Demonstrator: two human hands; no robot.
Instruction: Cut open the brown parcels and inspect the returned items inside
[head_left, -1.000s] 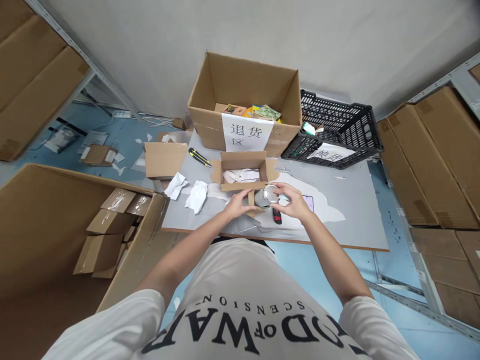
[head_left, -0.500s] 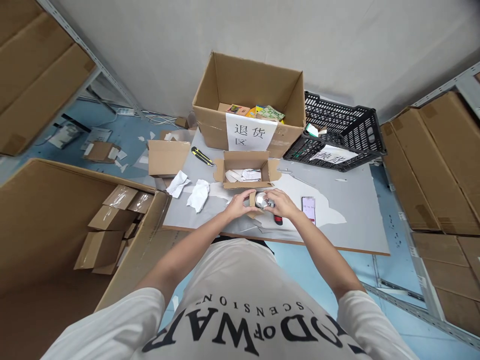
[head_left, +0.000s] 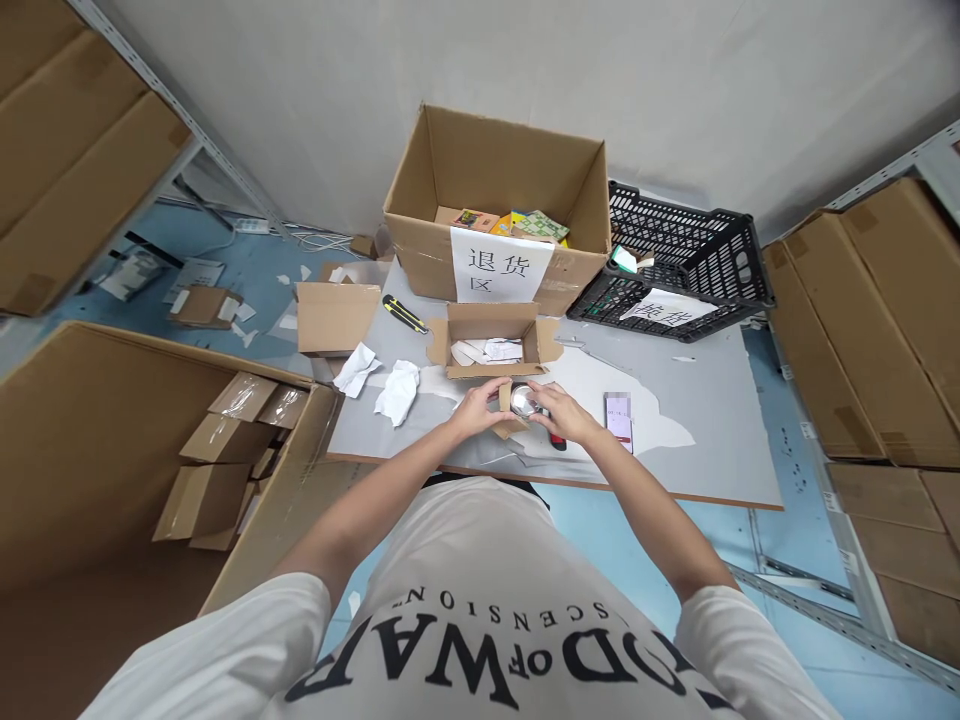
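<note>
Between my two hands is a shiny silver round object (head_left: 523,399); its exact kind does not show. My left hand (head_left: 478,408) grips a small brown cardboard piece or box (head_left: 505,397) at the object's left side. The fingers of my right hand (head_left: 561,410) are closed on the silver object from the right. Under my right hand lies a red and black tool (head_left: 557,441), mostly covered. Just beyond my hands stands an open small cardboard box (head_left: 491,370) with white papers inside.
A large carton (head_left: 420,250) with a paper sign and a black crate (head_left: 720,320) stand at the back. A yellow-black utility knife (head_left: 403,313), crumpled paper (head_left: 397,392) and a phone (head_left: 619,420) lie on the grey table (head_left: 712,440). A big carton (head_left: 315,440) borders the left.
The view has shifted very slightly. Both hands stay around the silver object in nearly the same place.
</note>
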